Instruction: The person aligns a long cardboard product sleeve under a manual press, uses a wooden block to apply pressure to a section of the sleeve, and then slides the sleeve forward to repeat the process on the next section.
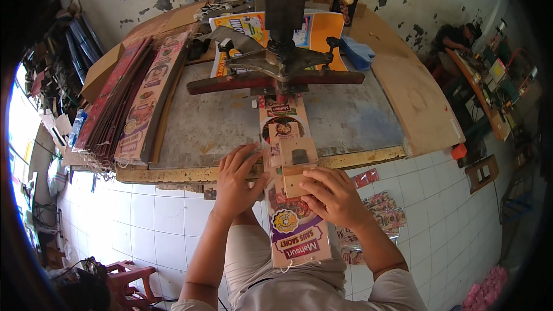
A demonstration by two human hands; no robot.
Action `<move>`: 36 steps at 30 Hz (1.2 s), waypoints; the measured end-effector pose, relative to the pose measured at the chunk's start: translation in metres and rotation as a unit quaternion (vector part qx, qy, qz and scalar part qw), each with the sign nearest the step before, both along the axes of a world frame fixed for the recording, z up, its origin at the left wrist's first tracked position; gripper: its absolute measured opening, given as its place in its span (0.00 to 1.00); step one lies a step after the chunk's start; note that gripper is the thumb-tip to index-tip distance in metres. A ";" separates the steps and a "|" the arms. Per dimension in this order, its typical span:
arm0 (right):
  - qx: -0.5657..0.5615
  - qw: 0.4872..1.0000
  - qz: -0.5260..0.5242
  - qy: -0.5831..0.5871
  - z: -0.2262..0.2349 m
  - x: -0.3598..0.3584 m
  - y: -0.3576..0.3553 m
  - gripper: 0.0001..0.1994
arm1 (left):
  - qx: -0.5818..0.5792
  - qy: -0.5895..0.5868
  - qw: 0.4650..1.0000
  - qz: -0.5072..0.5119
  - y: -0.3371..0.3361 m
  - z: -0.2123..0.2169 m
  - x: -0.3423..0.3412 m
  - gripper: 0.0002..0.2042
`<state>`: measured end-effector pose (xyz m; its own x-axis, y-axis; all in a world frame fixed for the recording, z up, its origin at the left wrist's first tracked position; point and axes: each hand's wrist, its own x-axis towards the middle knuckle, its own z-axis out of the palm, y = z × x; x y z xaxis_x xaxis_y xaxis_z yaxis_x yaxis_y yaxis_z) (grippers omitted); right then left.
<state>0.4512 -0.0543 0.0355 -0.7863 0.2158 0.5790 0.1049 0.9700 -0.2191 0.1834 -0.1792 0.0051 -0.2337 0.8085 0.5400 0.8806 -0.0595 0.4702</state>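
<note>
A long printed cardboard strip (299, 236) runs from under the press head over the table's front edge toward my lap, with a white string loop at its near end. On it lies a flat wooden cutting-die block (298, 181), with a pale plate (298, 151) bearing a dark patch just beyond. My right hand (337, 194) grips the block's right side with bent fingers; its thumb is partly hidden. Beside the strip's left edge, my left hand (239, 177) rests at the table edge, fingers stretched out and apart, with nothing visible in it.
Above the grey metal table (219, 121) stands a press with a wide red-brown arm (230, 82). Stacked printed strips (152, 98) lie at left, a blue object (358, 53) at back right. Printed packs (380, 213) are on the tiled floor. Another person (455, 37) sits far right.
</note>
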 end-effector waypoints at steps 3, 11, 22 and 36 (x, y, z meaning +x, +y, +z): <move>-0.033 0.999 -0.015 -0.003 0.008 -0.005 -0.005 0.17 | -0.010 0.005 1.000 -0.001 0.001 -0.001 -0.001 0.26; -0.143 0.986 0.052 0.071 0.011 0.005 0.013 0.23 | -0.019 0.027 0.999 -0.013 0.003 -0.003 -0.003 0.27; -0.175 0.982 0.070 0.032 0.011 -0.031 0.026 0.22 | -0.035 0.046 0.998 -0.003 0.004 -0.005 -0.003 0.27; -0.130 0.991 0.025 0.032 -0.012 -0.120 0.121 0.18 | -0.038 0.042 0.998 0.002 0.006 -0.002 -0.002 0.27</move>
<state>0.3316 0.0668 0.0236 -0.7630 0.3252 0.5586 0.0350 0.8837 -0.4667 0.1809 -0.1730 0.0034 -0.1947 0.8473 0.4940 0.9169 -0.0216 0.3985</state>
